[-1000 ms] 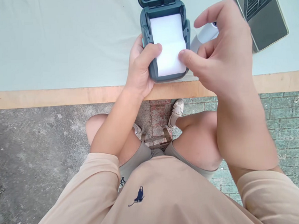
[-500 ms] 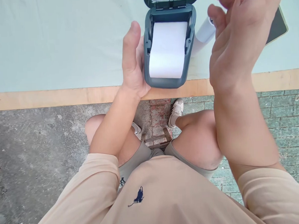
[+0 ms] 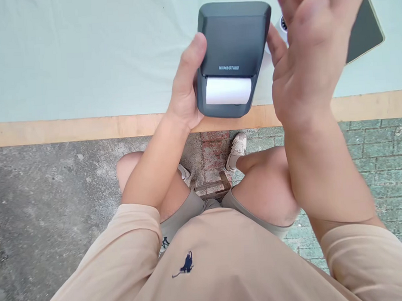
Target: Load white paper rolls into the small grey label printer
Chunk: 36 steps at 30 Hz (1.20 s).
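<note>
My left hand [image 3: 186, 86] grips a dark blue-grey label printer [image 3: 234, 43] by its left side, thumb along the edge and the other fingers hidden beneath. The printer's lid is down, with NIIMBOT lettering on it. A strip of white label paper [image 3: 228, 90] comes out below the lid's lower edge. On the other side, my right hand [image 3: 306, 62] is raised with its fingers apart and nothing visible in it. One of its fingers is at the lid's right edge; whether it touches is hard to tell.
Behind my right hand, a white cylindrical object [image 3: 283, 24] lies partly hidden, beside a dark flat device [image 3: 365, 32]. A pale cloth [image 3: 81, 58] covers the table, whose wooden front edge [image 3: 68, 130] runs above my knees.
The printer's lid has swung down over the paper roll, which was exposed before. My right hand has shifted slightly left, with a finger beside the lid.
</note>
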{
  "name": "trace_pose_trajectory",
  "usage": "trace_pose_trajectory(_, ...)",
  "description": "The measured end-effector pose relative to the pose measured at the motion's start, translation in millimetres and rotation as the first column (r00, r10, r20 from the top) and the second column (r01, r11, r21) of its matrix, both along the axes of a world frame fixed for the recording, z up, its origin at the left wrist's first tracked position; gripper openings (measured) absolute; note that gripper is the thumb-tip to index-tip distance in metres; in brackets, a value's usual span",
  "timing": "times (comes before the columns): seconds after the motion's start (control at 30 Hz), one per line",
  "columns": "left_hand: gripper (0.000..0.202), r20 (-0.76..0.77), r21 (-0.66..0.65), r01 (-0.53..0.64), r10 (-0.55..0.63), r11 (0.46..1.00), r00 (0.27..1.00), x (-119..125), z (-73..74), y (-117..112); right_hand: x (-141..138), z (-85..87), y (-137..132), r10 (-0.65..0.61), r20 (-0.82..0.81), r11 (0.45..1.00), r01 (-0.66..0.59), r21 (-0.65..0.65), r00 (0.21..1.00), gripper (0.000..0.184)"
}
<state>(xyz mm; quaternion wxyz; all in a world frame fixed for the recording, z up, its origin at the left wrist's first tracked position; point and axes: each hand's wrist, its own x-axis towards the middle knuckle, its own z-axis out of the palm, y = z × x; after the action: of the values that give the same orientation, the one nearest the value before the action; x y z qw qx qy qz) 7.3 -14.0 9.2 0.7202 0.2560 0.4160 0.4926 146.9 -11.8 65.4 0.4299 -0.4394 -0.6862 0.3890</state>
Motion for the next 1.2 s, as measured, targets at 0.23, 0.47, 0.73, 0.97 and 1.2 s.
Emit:
trace_pose_trajectory(0.23,0.015,0.052,0.236,-0.072,0.062,0.969,0.997,9.9,2.2,-1.5,-0.5,-11.5,-1.0,0.008,0.138,0.999,-0.013,0.035,0.990,0.045)
trace_pose_trajectory(0.47,0.015,0.090,0.293,-0.084,0.060,0.952,0.994,12.0,3.2,-3.4,6.4,-11.1,5.7,0.088,0.187,0.989,-0.108,0.097,0.978,0.048)
trace_pose_trajectory(0.73,0.013,0.081,0.274,-0.110,0.091,0.955,0.993,14.7,3.5,-3.3,7.2,-8.4,3.8,0.008,0.348,0.988,-0.062,0.144,0.938,0.042)
trace_pose_trajectory(0.97,0.016,0.069,0.271,-0.080,0.063,0.959,0.996,13.9,4.3,-5.4,7.1,-6.5,1.3,-0.023,0.381,0.989,-0.035,0.144,0.924,0.042)
trace_pose_trajectory(1.2,0.038,-0.021,-0.037,-0.128,0.127,0.991,0.992,-0.1,-18.2,4.0,8.0,-0.8,-0.9,-0.081,0.481,0.979,-0.020,0.202,0.873,0.042)
